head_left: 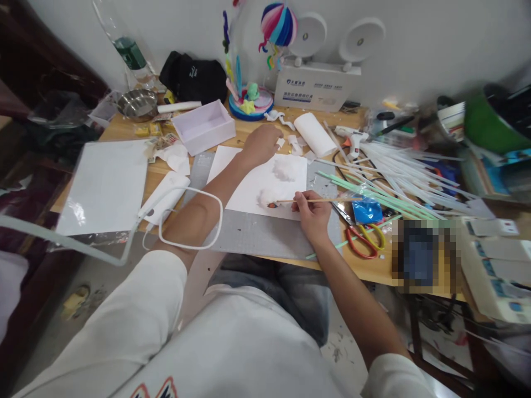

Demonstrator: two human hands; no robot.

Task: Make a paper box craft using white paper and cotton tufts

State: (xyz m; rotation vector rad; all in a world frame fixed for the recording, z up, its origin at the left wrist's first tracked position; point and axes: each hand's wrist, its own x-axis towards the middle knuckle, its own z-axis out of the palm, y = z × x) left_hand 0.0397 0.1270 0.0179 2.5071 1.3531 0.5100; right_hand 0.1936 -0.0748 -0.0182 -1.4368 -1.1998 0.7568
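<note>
A white sheet of paper (249, 190) lies on a grey cutting mat (240, 235). Two soft greyish-white patches show on it, one of them a fluffy tuft (266, 195) near the paper's lower part with a small orange and dark spot beside it. My right hand (313, 213) is closed around a thin wooden stick (336, 199), whose left end reaches the tuft. My left hand (263, 145) is over the paper's upper edge, fingers together at a small white scrap (280, 142); whether it grips the scrap is unclear.
An open white box (207, 132), a metal bowl (138, 105) and a white roll (315, 134) stand behind. Rightward lie a glue gun (352, 138), many pale sticks (406, 166) and red-handled scissors (362, 243). A white lamp frame (222, 221) crosses over my left forearm.
</note>
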